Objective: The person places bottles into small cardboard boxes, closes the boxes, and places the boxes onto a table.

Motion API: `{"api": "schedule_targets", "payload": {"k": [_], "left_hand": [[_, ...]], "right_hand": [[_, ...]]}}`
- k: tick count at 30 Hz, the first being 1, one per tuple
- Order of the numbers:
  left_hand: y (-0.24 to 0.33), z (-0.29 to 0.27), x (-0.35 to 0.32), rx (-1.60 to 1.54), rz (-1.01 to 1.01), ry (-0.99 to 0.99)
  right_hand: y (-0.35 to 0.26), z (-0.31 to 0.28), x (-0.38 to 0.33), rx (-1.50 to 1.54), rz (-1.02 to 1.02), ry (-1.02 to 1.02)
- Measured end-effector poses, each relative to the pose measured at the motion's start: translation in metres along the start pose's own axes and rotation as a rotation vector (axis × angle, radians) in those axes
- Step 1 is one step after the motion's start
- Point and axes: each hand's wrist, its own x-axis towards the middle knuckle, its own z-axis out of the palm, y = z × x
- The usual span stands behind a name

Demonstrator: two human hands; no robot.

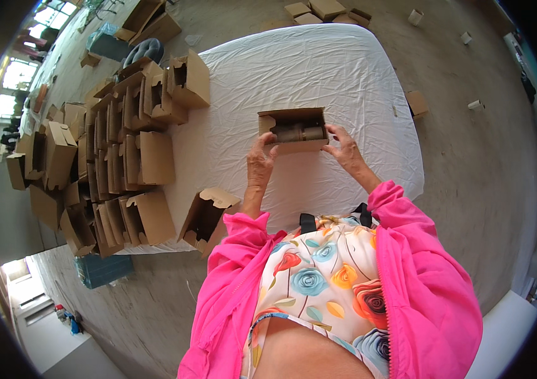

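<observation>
A small brown cardboard box (293,147) sits in front of me on the white-covered table, its top open. Inside lies a brown, tube-like item (290,134) with a band around it; its exact kind I cannot make out. My left hand (260,164) grips the box at its left end, thumb against the near wall and fingers at the rim. At the opposite end my right hand (345,153) holds the right wall, fingers along the edge and thumb low on the near corner.
Many open cardboard boxes (156,165) stand in rows along the table's left side. One open box (200,218) is at the near left edge. The wrinkled white cover (300,63) spreads over the table. More boxes (328,9) lie on the floor beyond, and another box (417,104) at the right.
</observation>
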Motion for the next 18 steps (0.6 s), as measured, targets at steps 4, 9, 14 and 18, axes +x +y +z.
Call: {"api": "schedule_targets", "payload": {"k": [4, 9, 14, 18], "left_hand": [[-0.019, 0.005, 0.001, 0.017, 0.012, -0.088], [-0.031, 0.011, 0.005, -0.148, -0.183, -0.090], [-0.030, 0.013, 0.021, -0.254, -0.318, -0.125], [-0.016, 0.008, 0.032, -0.045, -0.159, -0.099]], "right_hand": [[0.014, 0.010, 0.003, -0.140, -0.157, 0.047], [0.014, 0.011, 0.005, -0.167, -0.208, 0.045], [0.019, 0.008, 0.014, -0.166, -0.184, -0.041], [0.020, 0.016, 0.020, 0.070, 0.241, -0.070]]}}
